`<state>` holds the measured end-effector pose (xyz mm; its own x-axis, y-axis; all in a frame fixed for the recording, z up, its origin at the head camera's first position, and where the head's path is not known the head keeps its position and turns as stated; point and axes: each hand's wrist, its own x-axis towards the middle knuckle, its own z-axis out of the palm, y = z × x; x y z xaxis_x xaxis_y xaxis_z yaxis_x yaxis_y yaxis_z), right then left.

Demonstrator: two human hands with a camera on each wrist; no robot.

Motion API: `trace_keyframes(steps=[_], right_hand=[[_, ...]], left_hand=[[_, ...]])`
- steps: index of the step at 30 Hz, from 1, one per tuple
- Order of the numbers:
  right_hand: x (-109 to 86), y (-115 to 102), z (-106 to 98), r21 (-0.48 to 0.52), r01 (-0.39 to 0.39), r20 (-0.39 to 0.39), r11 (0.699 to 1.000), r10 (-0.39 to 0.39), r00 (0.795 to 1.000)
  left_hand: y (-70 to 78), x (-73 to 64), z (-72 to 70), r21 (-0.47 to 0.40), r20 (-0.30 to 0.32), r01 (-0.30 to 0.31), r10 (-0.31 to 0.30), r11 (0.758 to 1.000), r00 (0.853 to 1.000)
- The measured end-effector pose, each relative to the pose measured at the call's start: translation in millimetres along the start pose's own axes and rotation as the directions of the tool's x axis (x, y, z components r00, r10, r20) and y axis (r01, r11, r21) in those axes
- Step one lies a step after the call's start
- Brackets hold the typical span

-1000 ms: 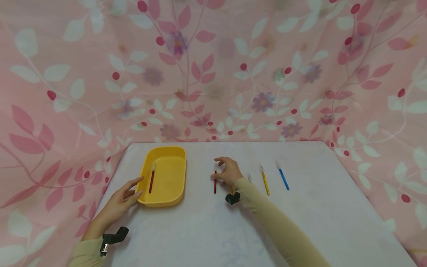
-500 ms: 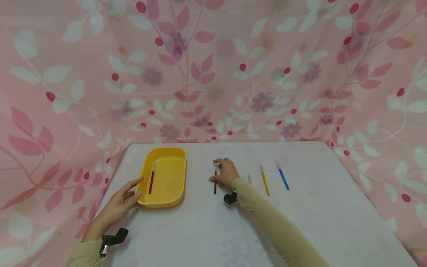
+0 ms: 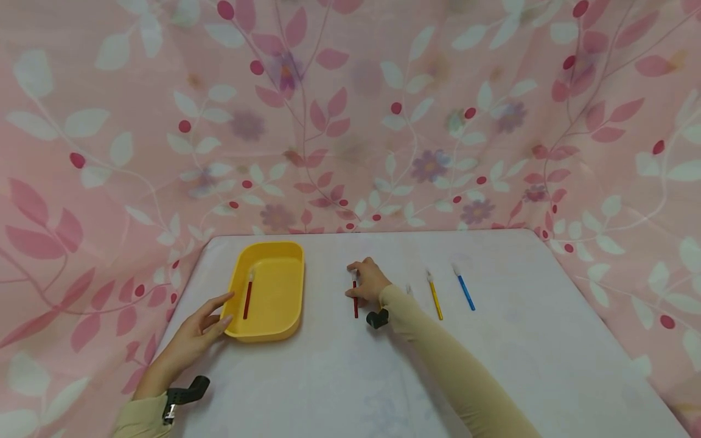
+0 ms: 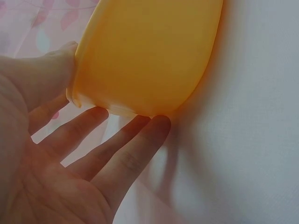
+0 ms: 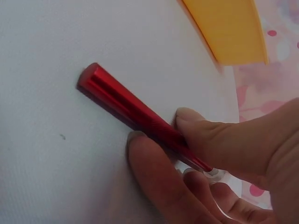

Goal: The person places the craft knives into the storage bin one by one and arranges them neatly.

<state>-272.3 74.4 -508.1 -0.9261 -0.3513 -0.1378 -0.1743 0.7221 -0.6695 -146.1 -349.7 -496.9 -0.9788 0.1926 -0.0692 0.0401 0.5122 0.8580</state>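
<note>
A red craft knife (image 5: 122, 101) with a shiny barrel and clear cap lies by the white cloth, pinched between the thumb and fingers of my right hand (image 3: 370, 282). Its butt end points toward me in the head view; the capped end is partly hidden by the fingers. My left hand (image 3: 194, 331) holds the near left corner of a yellow tray (image 3: 280, 301). Its thumb is at the rim, and several fingertips (image 4: 161, 125) touch the outer wall. Inside the tray rests another red craft knife (image 3: 248, 299).
To the right of my right hand lie a yellow craft knife (image 3: 435, 299) and a blue one (image 3: 465, 291), both capped. A clear cap (image 3: 409, 290) shows beside the right sleeve (image 3: 438, 340), which hides the rest. A pink floral curtain (image 3: 350, 121) hangs behind the table.
My right hand has shifted slightly left and its fingers have settled around the red craft knife, whose butt end has swung slightly right. The left hand stays at the tray.
</note>
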Motion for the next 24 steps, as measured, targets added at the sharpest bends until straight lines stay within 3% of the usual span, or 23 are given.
trace_keyframes(steps=[17,24], right_hand=[[-1.4,-4.9,-6.9,-0.021,0.006,0.045,1.0,-0.005,0.999],[-5.5,2.4,-6.7,0.084,0.017,0.024,0.996,-0.019,1.0]], left_hand=[[0.5,-0.9,1.2,-0.024,0.002,-0.004,0.004,1.0,1.0],[1.2,-1.0,1.9,-0.028,0.0,-0.012,0.012,1.0,1.0]])
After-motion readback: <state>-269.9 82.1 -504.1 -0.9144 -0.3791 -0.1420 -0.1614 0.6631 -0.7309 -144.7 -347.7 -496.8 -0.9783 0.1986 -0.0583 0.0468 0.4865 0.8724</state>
